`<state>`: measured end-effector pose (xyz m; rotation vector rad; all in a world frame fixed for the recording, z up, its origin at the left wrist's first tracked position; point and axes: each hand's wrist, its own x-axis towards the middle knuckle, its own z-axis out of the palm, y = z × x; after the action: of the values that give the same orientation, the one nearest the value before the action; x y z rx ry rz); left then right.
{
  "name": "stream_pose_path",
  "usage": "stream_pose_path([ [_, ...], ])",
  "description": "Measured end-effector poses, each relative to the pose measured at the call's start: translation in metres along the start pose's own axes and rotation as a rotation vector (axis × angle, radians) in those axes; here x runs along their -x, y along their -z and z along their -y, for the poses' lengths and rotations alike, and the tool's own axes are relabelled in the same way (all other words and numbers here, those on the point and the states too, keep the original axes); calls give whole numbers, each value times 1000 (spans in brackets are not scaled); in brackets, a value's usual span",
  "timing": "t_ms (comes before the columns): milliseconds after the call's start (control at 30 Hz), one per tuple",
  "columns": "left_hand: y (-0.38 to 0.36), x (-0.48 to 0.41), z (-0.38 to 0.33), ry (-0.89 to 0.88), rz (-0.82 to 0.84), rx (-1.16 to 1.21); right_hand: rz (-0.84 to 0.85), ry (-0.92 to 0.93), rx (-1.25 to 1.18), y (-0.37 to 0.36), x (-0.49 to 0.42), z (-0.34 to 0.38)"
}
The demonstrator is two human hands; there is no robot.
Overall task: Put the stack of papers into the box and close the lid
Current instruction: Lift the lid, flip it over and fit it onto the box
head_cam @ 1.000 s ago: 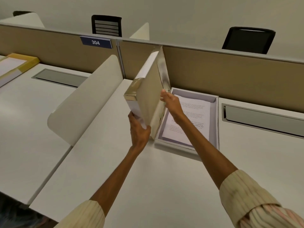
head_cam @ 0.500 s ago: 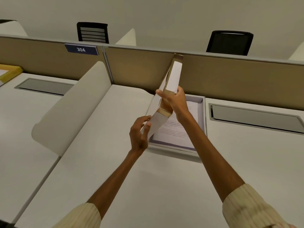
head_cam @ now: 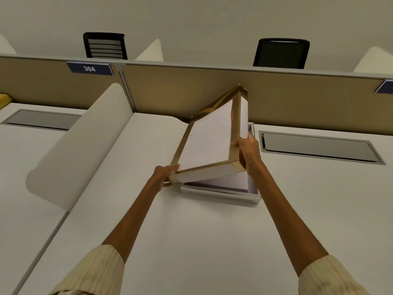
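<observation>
The white box [head_cam: 221,195] lies open on the desk against the rear partition. Only its front wall, right rim and a strip of the pale inside show. The stack of papers is hidden under the lid. The lid [head_cam: 209,138], white with gold edges, hangs tilted above the box, its hollow side facing me and its far corner raised. My left hand [head_cam: 167,172] grips the lid's near left corner. My right hand [head_cam: 247,149] grips its right edge near the front corner.
A curved cream divider [head_cam: 85,143] stands to the left of the desk. A tan partition [head_cam: 170,92] with a "304" label runs along the back. A grey cable hatch [head_cam: 319,146] lies flush to the right of the box. Two black chairs stand beyond the partition.
The lid has turned from nearly upright on its edge to a flatter tilt over the box, now covering the papers. My right hand slid to its right edge. The view shifted left and up.
</observation>
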<state>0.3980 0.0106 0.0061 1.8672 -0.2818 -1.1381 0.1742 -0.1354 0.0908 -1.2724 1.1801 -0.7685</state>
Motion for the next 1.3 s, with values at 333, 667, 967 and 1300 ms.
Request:
stream_pose_path([
  [333,-34,19,6,-300,-181,-118,-116,-132,54,47,-19,-38],
  [667,-55,37,17,-364,-318,-249,-69,-193,186,67,-20,-102],
  [967,-49,32,52,-343,-243,-243,-98,-65,282,62,-18,-123],
  [1300,-54,30,56,-409,-241,-283,-154,-50,273,64,-23,-126],
])
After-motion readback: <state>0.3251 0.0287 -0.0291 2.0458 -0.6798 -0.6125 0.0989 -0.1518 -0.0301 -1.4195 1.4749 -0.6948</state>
